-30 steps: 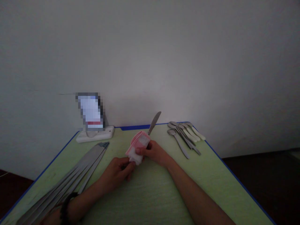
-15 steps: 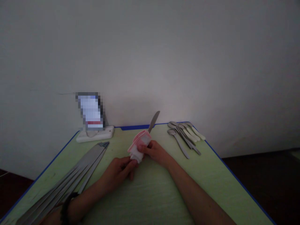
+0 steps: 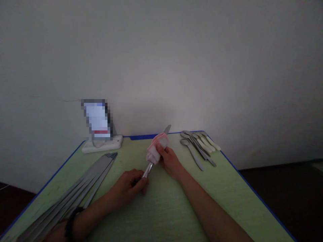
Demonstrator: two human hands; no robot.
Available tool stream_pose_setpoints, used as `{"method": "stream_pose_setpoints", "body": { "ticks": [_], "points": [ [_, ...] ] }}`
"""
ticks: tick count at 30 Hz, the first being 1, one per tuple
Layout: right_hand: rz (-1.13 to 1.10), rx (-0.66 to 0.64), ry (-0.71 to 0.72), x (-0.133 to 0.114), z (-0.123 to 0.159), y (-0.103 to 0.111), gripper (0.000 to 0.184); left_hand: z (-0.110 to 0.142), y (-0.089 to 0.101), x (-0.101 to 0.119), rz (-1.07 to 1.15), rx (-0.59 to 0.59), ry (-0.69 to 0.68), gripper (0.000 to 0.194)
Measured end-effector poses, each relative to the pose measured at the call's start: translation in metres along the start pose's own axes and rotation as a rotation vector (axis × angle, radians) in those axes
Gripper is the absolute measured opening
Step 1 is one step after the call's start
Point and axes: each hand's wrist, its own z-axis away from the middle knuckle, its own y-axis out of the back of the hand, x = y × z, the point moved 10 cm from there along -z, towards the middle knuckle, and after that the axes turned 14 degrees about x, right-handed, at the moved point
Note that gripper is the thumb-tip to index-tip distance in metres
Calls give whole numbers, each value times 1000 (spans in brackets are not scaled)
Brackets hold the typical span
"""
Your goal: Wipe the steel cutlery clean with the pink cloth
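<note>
My left hand (image 3: 131,183) is closed on the handle of a table knife (image 3: 147,169), which points away from me toward the wall. My right hand (image 3: 170,159) grips a pink and white cloth (image 3: 156,149) wrapped round the knife's blade. Only the blade's tip (image 3: 167,128) shows past the cloth. Both hands hover low over the green table (image 3: 166,211), near its middle.
Several spoons and knives (image 3: 199,144) lie at the back right of the table. Long flat metal strips (image 3: 75,191) lie along the left side. A phone on a white stand (image 3: 101,143) sits at the back left against the wall.
My right hand has slid the cloth up the blade toward the tip, baring the metal shaft between my hands. My left hand has stayed on the handle.
</note>
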Motion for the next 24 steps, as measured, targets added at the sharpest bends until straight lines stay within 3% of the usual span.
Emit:
{"method": "stream_pose_setpoints", "body": {
  "ticks": [6,12,15,20,24],
  "points": [
    [221,-160,9,6,9,-12,42,-1,-2,-5,151,7,81,32],
    [-100,178,73,-5,-8,20,41,-1,-4,-8,79,-23,105,32],
    [-214,242,95,-9,-12,28,40,2,-6,-3,37,-55,55,34],
    [-285,326,152,-23,-13,44,33,13,-13,11,-167,-142,-144,37],
    [-355,398,196,-36,-13,58,29,19,-15,19,-197,-204,-192,34]
  ]
}}
